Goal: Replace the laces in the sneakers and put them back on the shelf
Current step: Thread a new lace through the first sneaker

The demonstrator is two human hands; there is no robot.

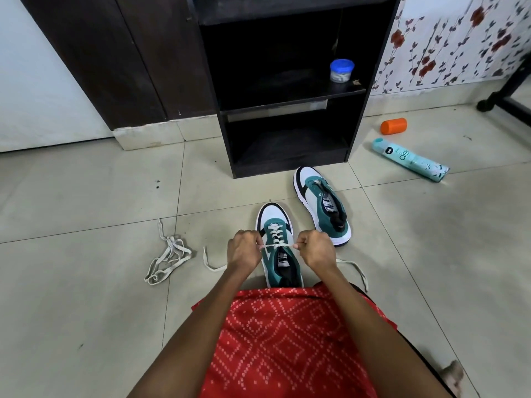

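Red cloth [287, 340] w/ white dotted diamond print covers the lap at bottom centre; both forearms reach over it. Left hand [244, 251] and right hand [317, 251] sit each side of the near sneaker [273, 216], centre of frame. Fingers of each hand are curled tight and pinch the white lace [277, 246], which is stretched straight between them across the top eyelets. Lace tails lie on the floor on both sides.

Open tile floor [86, 196] is wide at left and lower left. At right there is free floor btw the sneakers and the spray can [411, 160]. Far sneaker [321, 205] lies just up-right of the near one, toe near the bottom edge of the black shelf [227, 139].

Count: 2 sneakers, 1 heap of loose laces [168, 259] at centre left, 1 can, 1 orange cylinder [393, 126], 1 jar [342, 70] on the middle shelf board.

Sneakers: green suede-like sides, white toe, black trim. Laces flat, off-white. Floor is glossy beige tile w/ dark spots. Can is long, pale teal, lying on its side; jar is clear w/ blue lid.
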